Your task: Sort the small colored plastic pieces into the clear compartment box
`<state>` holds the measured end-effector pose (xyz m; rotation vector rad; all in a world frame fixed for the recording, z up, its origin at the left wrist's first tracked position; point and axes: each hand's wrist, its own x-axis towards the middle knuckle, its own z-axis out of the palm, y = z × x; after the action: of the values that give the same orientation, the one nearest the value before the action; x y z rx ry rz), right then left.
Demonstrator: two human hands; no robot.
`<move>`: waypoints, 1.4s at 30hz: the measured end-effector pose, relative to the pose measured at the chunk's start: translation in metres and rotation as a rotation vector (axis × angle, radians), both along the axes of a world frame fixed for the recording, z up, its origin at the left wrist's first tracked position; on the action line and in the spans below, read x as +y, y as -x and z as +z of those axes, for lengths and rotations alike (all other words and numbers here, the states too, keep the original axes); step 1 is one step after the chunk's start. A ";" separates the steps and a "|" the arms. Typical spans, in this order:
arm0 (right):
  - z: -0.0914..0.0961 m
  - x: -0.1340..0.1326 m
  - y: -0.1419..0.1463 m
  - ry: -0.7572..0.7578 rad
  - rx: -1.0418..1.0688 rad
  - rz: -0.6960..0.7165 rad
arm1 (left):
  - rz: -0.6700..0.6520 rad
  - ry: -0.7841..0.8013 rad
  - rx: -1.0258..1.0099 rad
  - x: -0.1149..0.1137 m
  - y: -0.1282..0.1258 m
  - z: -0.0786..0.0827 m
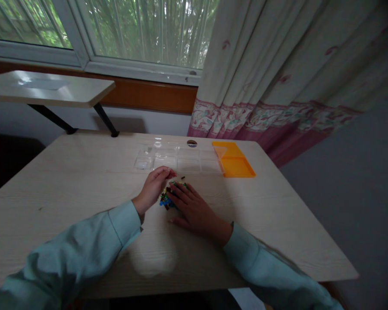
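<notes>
A small pile of coloured plastic pieces (166,202), blue, green, yellow and brown, lies on the table between my hands. My right hand (197,211) rests palm down over the pile's right side, fingers stretched out and slightly spread, hiding part of it. Just left of the pile is my left hand (155,186), its fingers curled and the tips close to the thumb. Whatever may be between those fingertips is too small to make out. One dark loose piece (183,178) lies just beyond my right fingers.
Behind my hands lies a clear compartment box (189,162). An orange tray (242,167) sits at its right end, partly overlapped by it. A round hole (192,143) pierces the table near the back. A raised shelf (84,92) stands at back left; a curtain (245,86) hangs behind.
</notes>
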<state>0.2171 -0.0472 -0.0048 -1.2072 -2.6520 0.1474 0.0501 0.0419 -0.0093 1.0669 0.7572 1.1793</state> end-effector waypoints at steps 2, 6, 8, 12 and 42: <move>0.001 -0.001 0.001 0.013 -0.024 0.026 | 0.000 0.008 -0.009 -0.001 0.000 0.002; 0.002 -0.003 0.002 0.032 -0.025 0.007 | 0.005 0.011 -0.017 -0.002 -0.001 0.005; 0.001 -0.004 0.003 0.035 -0.016 0.004 | 0.009 0.012 -0.019 -0.002 -0.001 0.005; 0.000 -0.004 0.004 0.043 -0.013 0.018 | -0.002 0.002 -0.017 0.000 -0.001 0.002; 0.003 -0.006 0.007 0.052 -0.026 -0.033 | 0.012 0.001 0.005 0.000 -0.001 0.000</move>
<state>0.2105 -0.0528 -0.0019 -1.2769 -2.6638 0.1972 0.0507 0.0420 -0.0088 1.0661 0.7689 1.1866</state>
